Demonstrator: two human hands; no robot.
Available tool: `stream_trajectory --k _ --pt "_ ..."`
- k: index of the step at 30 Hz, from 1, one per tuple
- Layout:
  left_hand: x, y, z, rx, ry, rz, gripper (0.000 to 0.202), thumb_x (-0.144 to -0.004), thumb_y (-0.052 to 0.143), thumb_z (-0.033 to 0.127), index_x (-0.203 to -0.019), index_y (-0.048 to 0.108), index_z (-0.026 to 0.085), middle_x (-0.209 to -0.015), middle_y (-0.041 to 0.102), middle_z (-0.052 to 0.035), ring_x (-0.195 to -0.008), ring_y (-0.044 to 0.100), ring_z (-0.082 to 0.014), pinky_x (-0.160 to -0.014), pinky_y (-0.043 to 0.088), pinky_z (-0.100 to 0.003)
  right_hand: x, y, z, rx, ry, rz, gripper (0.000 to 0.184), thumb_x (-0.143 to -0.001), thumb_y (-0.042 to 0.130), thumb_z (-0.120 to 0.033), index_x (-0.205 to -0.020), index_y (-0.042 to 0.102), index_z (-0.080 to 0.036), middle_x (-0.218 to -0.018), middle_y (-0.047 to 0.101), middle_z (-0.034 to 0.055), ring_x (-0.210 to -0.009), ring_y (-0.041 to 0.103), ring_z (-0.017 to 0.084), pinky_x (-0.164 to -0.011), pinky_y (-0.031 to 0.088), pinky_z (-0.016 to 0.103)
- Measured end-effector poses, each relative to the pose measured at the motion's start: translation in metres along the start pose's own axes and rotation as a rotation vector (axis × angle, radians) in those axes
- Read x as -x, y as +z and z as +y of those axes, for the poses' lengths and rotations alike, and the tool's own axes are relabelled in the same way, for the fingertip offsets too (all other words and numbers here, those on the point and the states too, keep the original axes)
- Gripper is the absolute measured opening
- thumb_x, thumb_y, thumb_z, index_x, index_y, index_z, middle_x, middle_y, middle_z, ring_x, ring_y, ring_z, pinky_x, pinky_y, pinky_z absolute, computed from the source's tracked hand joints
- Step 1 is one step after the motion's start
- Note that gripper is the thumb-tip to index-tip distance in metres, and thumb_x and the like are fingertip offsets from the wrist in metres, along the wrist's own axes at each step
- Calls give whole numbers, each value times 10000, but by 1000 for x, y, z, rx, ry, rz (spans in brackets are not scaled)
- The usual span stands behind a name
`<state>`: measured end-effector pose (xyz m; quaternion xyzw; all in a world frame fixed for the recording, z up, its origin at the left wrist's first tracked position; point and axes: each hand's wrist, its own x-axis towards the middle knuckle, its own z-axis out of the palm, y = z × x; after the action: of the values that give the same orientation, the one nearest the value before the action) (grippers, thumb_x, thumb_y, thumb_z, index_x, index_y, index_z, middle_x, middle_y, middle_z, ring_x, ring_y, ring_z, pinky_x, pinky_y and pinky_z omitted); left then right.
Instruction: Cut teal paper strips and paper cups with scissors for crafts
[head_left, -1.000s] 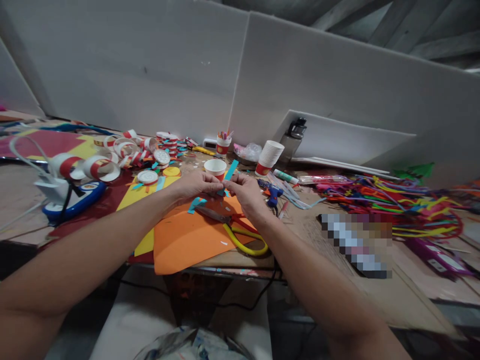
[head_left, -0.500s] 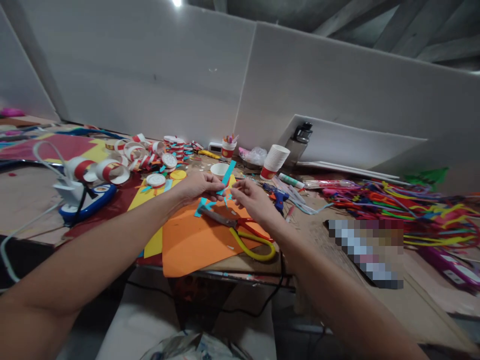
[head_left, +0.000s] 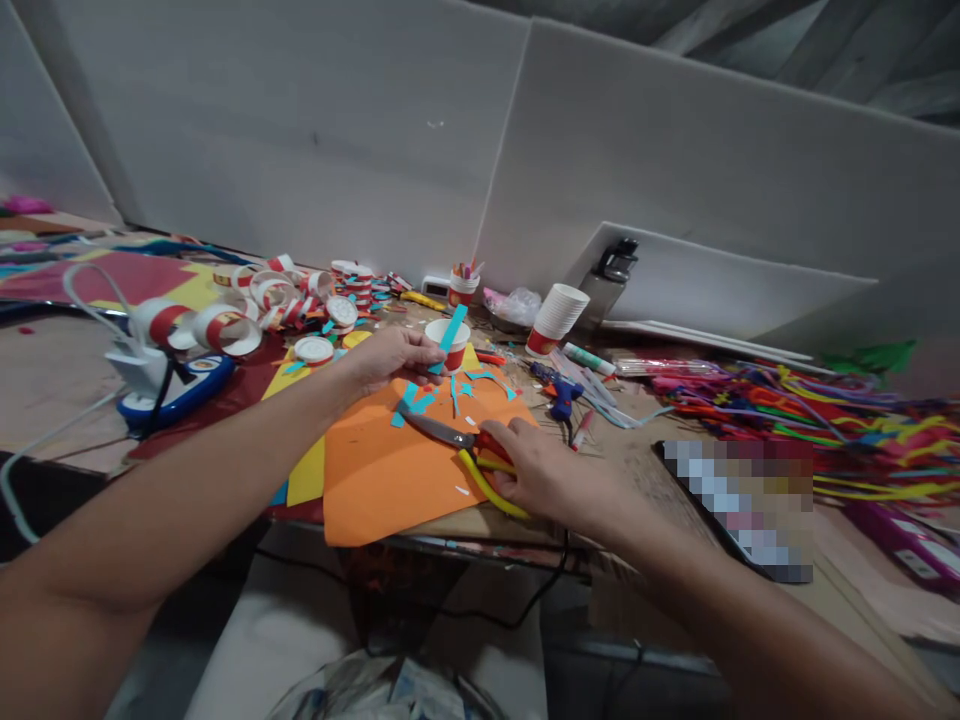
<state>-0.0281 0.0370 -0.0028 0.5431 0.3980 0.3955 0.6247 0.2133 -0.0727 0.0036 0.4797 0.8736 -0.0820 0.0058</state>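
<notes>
Blue strip (head_left: 453, 333), top end free, fills left grip (head_left: 400, 358); right grip (head_left: 536, 465) holds scissors (head_left: 444, 431) across orange sheet's (head_left: 382, 480) edge.

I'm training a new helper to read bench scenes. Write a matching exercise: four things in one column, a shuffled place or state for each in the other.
Things
1. Turquoise strip
2. Scissors
3. White and red cups
4. Orange sheet

Places or states
A. Nested in a stack near the dark bottle
B. Pinched by the left hand
C. Spread flat beneath the blades
D. Right hand at the handles

Pairs: 1-B, 2-D, 3-A, 4-C
</notes>
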Motion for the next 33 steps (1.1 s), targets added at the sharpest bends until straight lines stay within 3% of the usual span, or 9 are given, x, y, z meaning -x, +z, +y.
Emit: stream_trajectory --k 3,7,10,14,20,23,27,33 --pt "2 -7 8 30 39 58 285 -622 839 312 -681 647 110 -695 718 -80 -626 683 -145 -549 491 -211 1 -1 6 -95 24 47 513 -823 583 -234 -1331 524 -197 -1060 661 120 -914 635 233 -769 444 296" --pt "2 -18 18 57 97 130 253 -633 824 278 -690 643 111 -744 722 -72 -648 671 -134 -534 444 -203 3 -10 7 -266 11 192 366 -854 562 -285 -1206 639 -216 -957 702 74 -804 631 197 -718 449 283" --pt "3 -21 21 30 98 115 222 -660 806 266 -690 649 112 -774 724 -76 -696 664 -135 -573 444 -217 -2 -20 4 -467 -4 326 368 -850 542 -282 -1199 649 -233 -843 674 44 -673 578 170 -624 442 274" --pt "6 -19 23 -6 90 64 195 -641 811 218 -644 649 111 -797 720 -81 -762 653 -141 -647 463 -239 -14 -29 4 -624 28 408 513 -764 622 -262 -1273 570 -225 -937 655 74 -699 578 180 -595 465 287" --pt "6 -18 22 64 103 -1 131 -642 767 148 -605 651 102 -770 714 -103 -768 655 -152 -734 491 -273 -23 -26 9 -721 176 259 299 -847 540 -376 -1072 618 -196 -679 568 -2 -501 521 125 -455 428 246" --pt "5 -18 20 67 99 -16 110 -646 745 136 -593 654 107 -760 712 -96 -749 654 -144 -723 488 -261 -23 -25 8 -742 162 191 273 -844 556 -405 -989 642 -190 -604 523 -28 -450 509 107 -412 408 219" --pt "5 -15 19 51 95 -66 124 -620 742 114 -560 634 110 -715 690 -69 -747 659 -145 -743 488 -261 -21 -23 4 -778 183 98 333 -861 540 -466 -1026 638 -195 -542 488 -46 -393 469 95 -338 364 191" --pt "6 -12 18 5 94 -137 175 -612 766 129 -544 605 114 -702 679 -67 -709 650 -149 -728 471 -280 -22 -15 6 -833 212 63 330 -866 540 -484 -1018 644 -209 -523 446 -58 -378 459 89 -329 372 182"
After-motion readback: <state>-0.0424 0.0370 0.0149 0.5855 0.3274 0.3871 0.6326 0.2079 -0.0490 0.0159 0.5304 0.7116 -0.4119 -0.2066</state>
